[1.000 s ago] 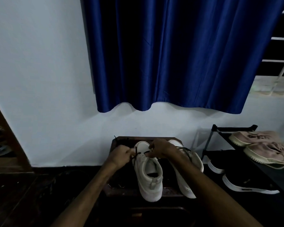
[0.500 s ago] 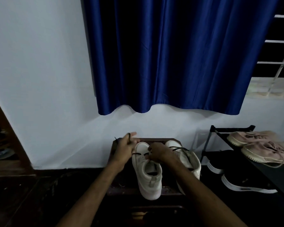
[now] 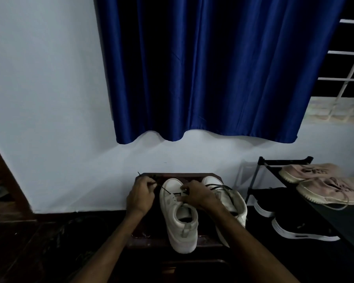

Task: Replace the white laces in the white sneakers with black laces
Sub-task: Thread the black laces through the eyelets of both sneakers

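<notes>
Two white sneakers stand side by side on a small dark wooden stool (image 3: 149, 241), toes toward the wall. On the left sneaker (image 3: 180, 219) a black lace (image 3: 165, 189) runs out of the front eyelets to the left. My left hand (image 3: 141, 196) grips that lace end beside the toe. My right hand (image 3: 198, 194) rests over the sneaker's tongue and pinches the lace at the eyelets. The right sneaker (image 3: 233, 201) carries a loose black lace (image 3: 219, 187) across its top and is partly hidden by my right forearm.
A black shoe rack (image 3: 262, 166) stands at the right with pink sneakers (image 3: 323, 184) on top and black shoes (image 3: 300, 231) below. A blue curtain (image 3: 213, 68) hangs on the white wall behind. The floor around the stool is dark.
My left hand, raised with the lace half a second ago, has come back down beside the left sneaker's toe. My right hand stays over the eyelets.
</notes>
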{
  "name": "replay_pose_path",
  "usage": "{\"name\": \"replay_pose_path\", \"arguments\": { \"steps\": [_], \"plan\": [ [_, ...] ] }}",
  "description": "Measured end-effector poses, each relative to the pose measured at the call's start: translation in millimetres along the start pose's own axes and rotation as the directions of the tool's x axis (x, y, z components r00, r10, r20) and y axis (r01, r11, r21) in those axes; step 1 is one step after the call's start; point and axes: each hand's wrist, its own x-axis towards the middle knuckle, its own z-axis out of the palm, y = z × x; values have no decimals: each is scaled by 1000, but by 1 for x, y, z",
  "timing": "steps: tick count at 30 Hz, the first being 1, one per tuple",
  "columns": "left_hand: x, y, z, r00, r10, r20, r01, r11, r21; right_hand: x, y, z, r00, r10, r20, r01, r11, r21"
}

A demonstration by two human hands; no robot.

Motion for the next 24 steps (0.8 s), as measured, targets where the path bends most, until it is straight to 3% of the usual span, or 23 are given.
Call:
{"name": "replay_pose_path", "arguments": {
  "steps": [4,10,13,16,19,24],
  "plan": [
    [9,-4,-10,997,-67,-32,67,998,2,-2,0,3,999,3,-41,-3,1000,14],
    [4,-14,-9,984,-174,-31,171,982,-78,-16,-4,-2,974,-54,-218,55,998,-1],
    [8,-15,-23,976,-211,-43,204,970,-134,-20,-7,-19,971,-8,-240,9,1000,6],
    [14,-14,-36,972,-235,12,232,950,-208,-22,-17,-51,987,92,-129,-65,979,195],
    [20,-2,-49,974,-199,105,221,929,-295,-29,-39,-94,996,94,-12,-81,915,396],
    [24,65,-93,975,-110,196,191,865,-465,-43,-83,-158,1000,16,27,-30,771,636]
  ]
}}
